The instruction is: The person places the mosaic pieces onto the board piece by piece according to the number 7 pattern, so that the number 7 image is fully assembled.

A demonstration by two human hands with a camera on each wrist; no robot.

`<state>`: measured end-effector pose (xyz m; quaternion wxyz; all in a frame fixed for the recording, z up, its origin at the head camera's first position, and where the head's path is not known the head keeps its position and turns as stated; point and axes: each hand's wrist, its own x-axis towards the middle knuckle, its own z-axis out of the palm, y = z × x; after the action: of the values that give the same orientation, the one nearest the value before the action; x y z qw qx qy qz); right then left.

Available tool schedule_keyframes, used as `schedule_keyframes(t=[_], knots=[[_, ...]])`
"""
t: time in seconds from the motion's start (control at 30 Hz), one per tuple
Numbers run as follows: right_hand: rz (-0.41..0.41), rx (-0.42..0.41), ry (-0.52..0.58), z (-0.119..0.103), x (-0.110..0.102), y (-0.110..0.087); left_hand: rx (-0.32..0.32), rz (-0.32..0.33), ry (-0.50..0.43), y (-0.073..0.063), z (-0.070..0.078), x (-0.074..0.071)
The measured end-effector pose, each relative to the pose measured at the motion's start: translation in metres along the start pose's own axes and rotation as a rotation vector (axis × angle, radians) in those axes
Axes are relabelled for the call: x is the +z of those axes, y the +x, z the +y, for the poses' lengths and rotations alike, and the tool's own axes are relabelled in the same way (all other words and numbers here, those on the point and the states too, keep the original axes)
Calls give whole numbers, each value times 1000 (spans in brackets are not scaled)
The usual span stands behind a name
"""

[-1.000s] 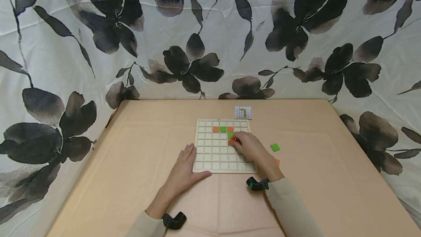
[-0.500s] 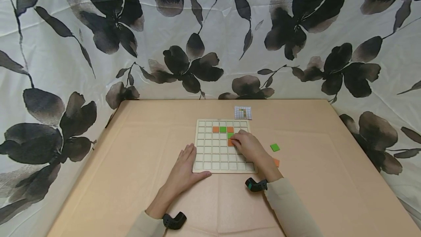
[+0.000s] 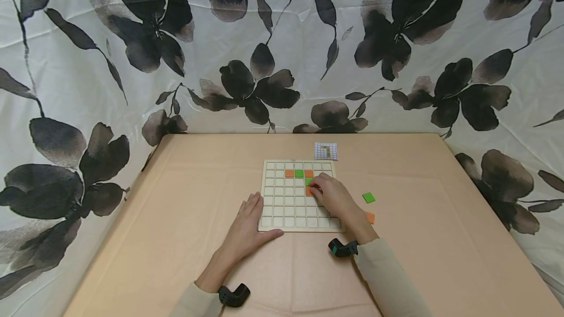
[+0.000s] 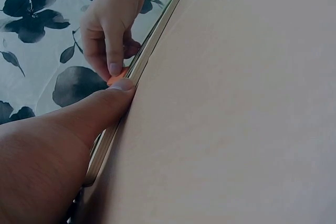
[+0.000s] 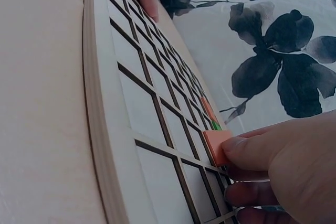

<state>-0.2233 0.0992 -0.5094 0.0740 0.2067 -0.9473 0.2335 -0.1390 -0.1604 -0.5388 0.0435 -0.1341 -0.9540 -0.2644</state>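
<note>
A pale wooden grid board [image 3: 282, 211] lies on the table. My left hand [image 3: 244, 224] rests at its near left corner, fingers straight along the left edge and thumb on the near edge. Over the board's right half, my right hand [image 3: 332, 193] pinches an orange square tile [image 5: 214, 145] at a grid cell. That tile looks slightly raised in the right wrist view; whether it is fully seated I cannot tell. Just beyond it is a green tile [image 3: 308, 181], partly behind the fingers. Farther up, a row holds an orange tile [image 3: 289, 173], a green tile [image 3: 298, 173] and another orange tile [image 3: 309, 173].
On the table right of the board lie a loose green tile [image 3: 368, 197] and a loose orange tile [image 3: 370, 217], the latter partly behind the right wrist. A small printed grid card [image 3: 325, 150] lies beyond the board. A floral cloth [image 3: 282, 48] hangs behind the table.
My right hand has shifted very slightly left, its fingers still on the orange tile. More of the loose orange tile shows beside the wrist. The left hand stays in place.
</note>
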Motion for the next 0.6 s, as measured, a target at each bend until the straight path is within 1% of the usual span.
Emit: schedule_keyframes(t=[0.37,0.6], knots=[[-22,20,-14,-1,0,0,1,-2,5,1,-1,1],[-28,14,-21,0,0,0,2,-3,5,1,-1,2]])
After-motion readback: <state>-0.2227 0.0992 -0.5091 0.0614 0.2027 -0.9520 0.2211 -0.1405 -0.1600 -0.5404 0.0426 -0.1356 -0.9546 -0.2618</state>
